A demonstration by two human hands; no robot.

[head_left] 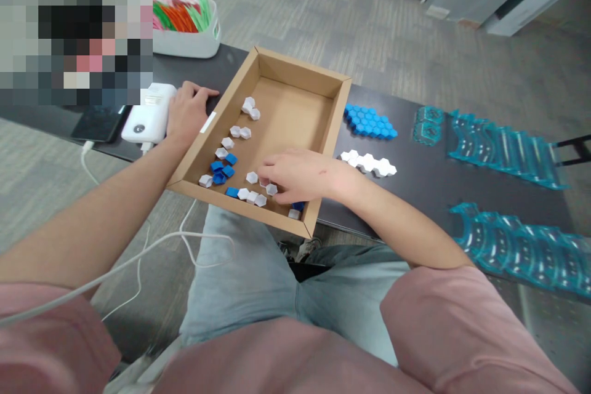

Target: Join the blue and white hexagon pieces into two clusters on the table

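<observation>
Inside the shallow cardboard box [295, 104], my right hand [302, 173] reaches down over small white hexagonal pieces [271, 189]. Its thumb and fingers are apart around them, and I cannot see whether they touch. My left hand [188, 109] lies with outstretched fingers on the dark table, just outside the box's left wall. More loose white hexagonal pieces [250, 103] and dark blue hexagonal pieces [218, 178] are scattered along the box's left and near sides. A few blue ones [299, 205] are partly covered by my right hand.
Right of the box sit a block of bright blue hexagons [370, 122] and a row of white ones [368, 163]. Teal transparent plastic parts [503, 144] lie farther right. At left are a white power bank [150, 114], a phone [101, 124], cables and a white basket [189, 44].
</observation>
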